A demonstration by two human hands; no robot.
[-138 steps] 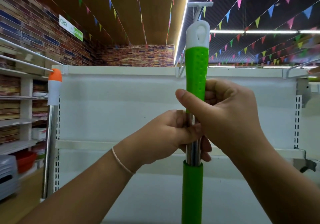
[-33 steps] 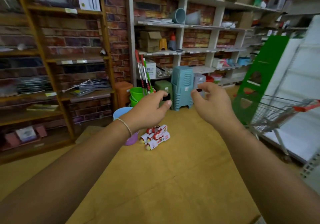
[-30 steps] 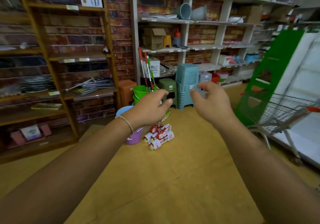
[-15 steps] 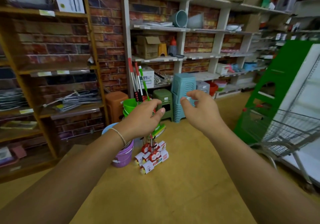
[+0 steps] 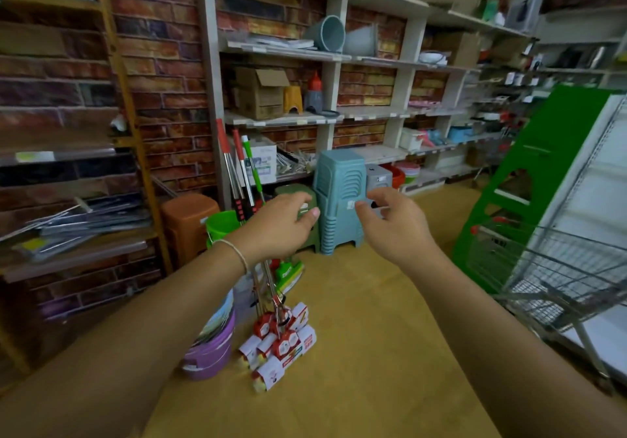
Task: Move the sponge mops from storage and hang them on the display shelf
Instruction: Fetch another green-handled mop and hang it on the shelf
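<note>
Three sponge mops lean against the white shelf post, two with red grips and one with a green grip. Their packaged sponge heads rest on the yellow floor. My left hand hovers in front of the mop shafts, fingers loosely curled, holding nothing. My right hand is stretched forward to its right, fingers also loosely curled and empty. The white display shelf shows at the far right edge.
A green bucket, an orange stool and purple basins crowd the mops. A green stool and stacked blue stools stand behind my hands. A shopping cart and a green panel sit at right.
I let go of the green-handled mop at the white display shelf and turned to the storage corner. Over the last second I have come closer to the mops, both hands held out.
</note>
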